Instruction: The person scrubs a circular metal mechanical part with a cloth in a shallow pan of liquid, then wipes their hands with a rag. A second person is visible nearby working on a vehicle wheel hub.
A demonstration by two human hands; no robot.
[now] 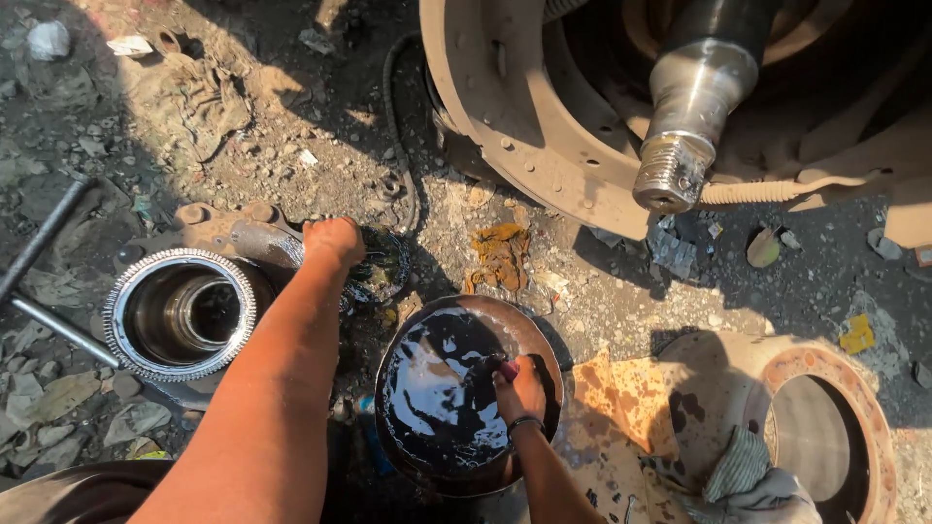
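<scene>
My left hand is closed over a dirty metal part lying on the ground just above a shiny toothed hub ring. My right hand, with a dark band on the wrist, is closed on a small red-tipped object dipped into a round metal pan full of black oily liquid. The pan stands between my arms, close to my body.
A steel axle spindle with a threaded end juts from a brake backing plate at top right. A rusty brake drum with a cloth lies at bottom right. A long metal bar rests at left. Gravel and rags cover the ground.
</scene>
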